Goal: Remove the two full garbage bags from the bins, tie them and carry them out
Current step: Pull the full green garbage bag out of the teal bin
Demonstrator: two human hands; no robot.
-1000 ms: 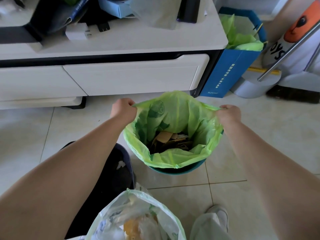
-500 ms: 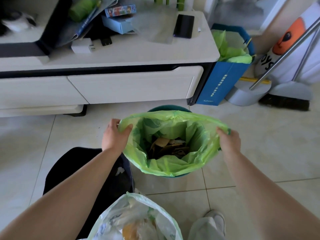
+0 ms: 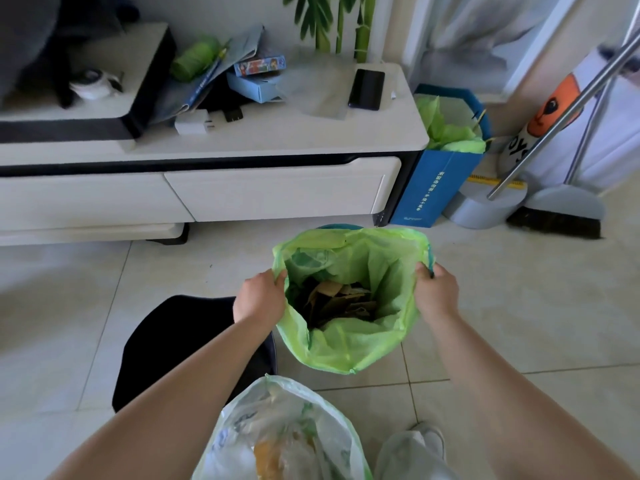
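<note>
arms (image 3: 194,393): bare, no sleeves | trousers (image 3: 405,459): pale | shoe (image 3: 431,438): white (partly hidden)

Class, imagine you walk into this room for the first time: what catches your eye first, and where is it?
The bright green garbage bag at the centre of the floor stands out first, its mouth held open by the left hand and right hand, with brown scraps inside. Next comes the pale, full bag at the bottom edge, beside a dark bin. Behind stands a cluttered white cabinet.
</note>
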